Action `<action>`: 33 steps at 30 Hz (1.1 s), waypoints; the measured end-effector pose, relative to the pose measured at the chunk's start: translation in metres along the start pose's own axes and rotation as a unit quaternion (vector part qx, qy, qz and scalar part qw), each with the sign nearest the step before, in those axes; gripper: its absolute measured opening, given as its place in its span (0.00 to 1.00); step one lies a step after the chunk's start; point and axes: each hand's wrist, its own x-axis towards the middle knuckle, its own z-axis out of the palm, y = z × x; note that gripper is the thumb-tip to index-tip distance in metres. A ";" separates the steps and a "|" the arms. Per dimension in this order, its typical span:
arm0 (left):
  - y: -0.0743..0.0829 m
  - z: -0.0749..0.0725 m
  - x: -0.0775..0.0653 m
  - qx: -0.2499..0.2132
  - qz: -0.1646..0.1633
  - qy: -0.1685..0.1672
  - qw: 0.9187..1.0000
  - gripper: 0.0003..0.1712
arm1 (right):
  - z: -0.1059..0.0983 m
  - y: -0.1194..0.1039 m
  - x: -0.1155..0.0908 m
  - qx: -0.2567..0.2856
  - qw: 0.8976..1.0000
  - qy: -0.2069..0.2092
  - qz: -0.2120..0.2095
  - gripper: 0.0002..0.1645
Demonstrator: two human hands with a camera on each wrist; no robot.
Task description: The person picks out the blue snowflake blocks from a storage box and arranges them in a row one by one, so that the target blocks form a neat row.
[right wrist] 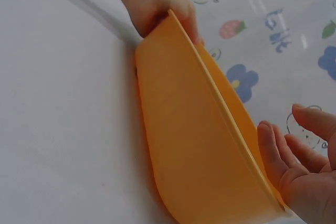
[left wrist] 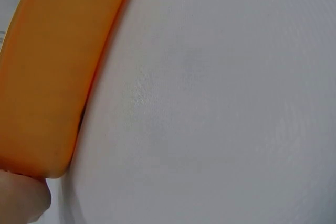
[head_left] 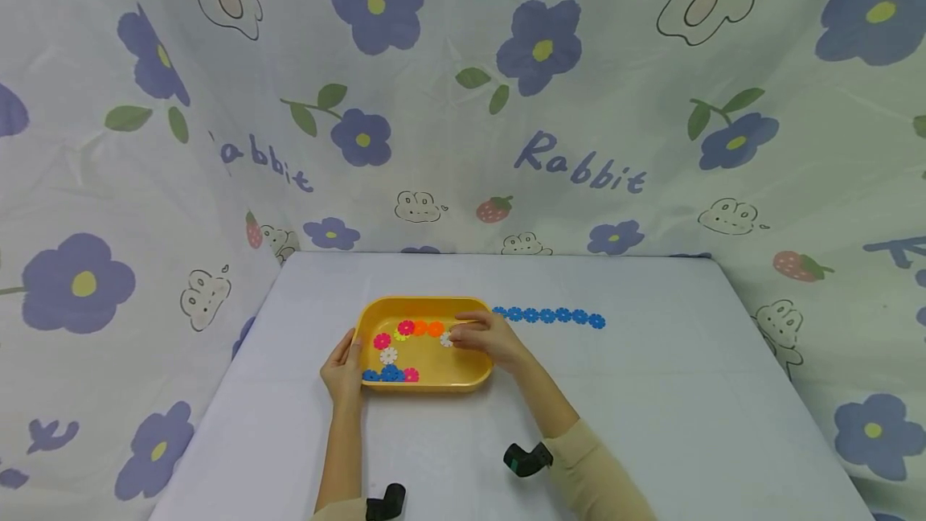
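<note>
A yellow tray (head_left: 434, 364) sits on the white table, holding several small flower-shaped plastic pieces. Pink (head_left: 382, 341), orange (head_left: 436, 330), white (head_left: 388, 355) and blue pieces (head_left: 392, 373) lie in it, mostly along the left and far sides. My left hand (head_left: 343, 368) grips the tray's left end, with the thumb at the rim. Over the tray's right part reaches my right hand (head_left: 492, 340), its fingers close to a white flower piece (head_left: 446, 339). In the right wrist view, that hand's thumb and fingers stand apart, and nothing shows between them.
Beyond the tray's right end, a row of several blue flower pieces (head_left: 548, 316) lies on the table (head_left: 651, 392). A patterned cloth (head_left: 448, 103) rises behind and at both sides. Black devices (head_left: 526, 460) sit at both wrists.
</note>
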 end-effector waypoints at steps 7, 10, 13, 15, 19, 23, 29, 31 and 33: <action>0.001 0.001 0.000 0.000 0.003 -0.001 1.000 0.22 | 0.019 0.007 0.012 -0.007 1.000 -0.016 0.020 0.31; 0.001 0.001 0.000 -0.002 0.003 0.003 1.000 0.22 | 0.026 0.011 0.016 -0.012 0.999 -0.023 0.023 0.30; 0.002 0.001 0.000 -0.002 0.001 0.004 1.000 0.22 | 0.033 0.014 0.021 -0.037 0.999 -0.027 0.025 0.30; 0.002 0.001 0.000 0.000 0.001 0.003 1.000 0.22 | 0.037 0.016 0.023 -0.056 0.998 -0.030 0.029 0.29; 0.002 0.001 0.000 0.004 -0.001 0.001 1.000 0.22 | 0.046 0.019 0.029 -0.088 0.995 -0.037 0.040 0.25; 0.001 0.000 0.001 -0.003 0.004 0.005 1.000 0.22 | 0.056 0.021 0.036 -0.117 0.991 -0.028 0.058 0.21; 0.001 0.000 0.001 -0.006 0.011 0.004 1.000 0.22 | 0.070 0.028 0.042 -0.134 0.987 -0.043 0.076 0.20; 0.001 0.000 0.000 -0.005 0.012 0.005 1.000 0.22 | 0.075 0.030 0.042 -0.149 0.984 -0.066 0.069 0.22; 0.001 0.000 0.000 -0.014 0.013 0.006 1.000 0.22 | 0.080 0.032 0.042 -0.171 0.979 -0.090 0.060 0.24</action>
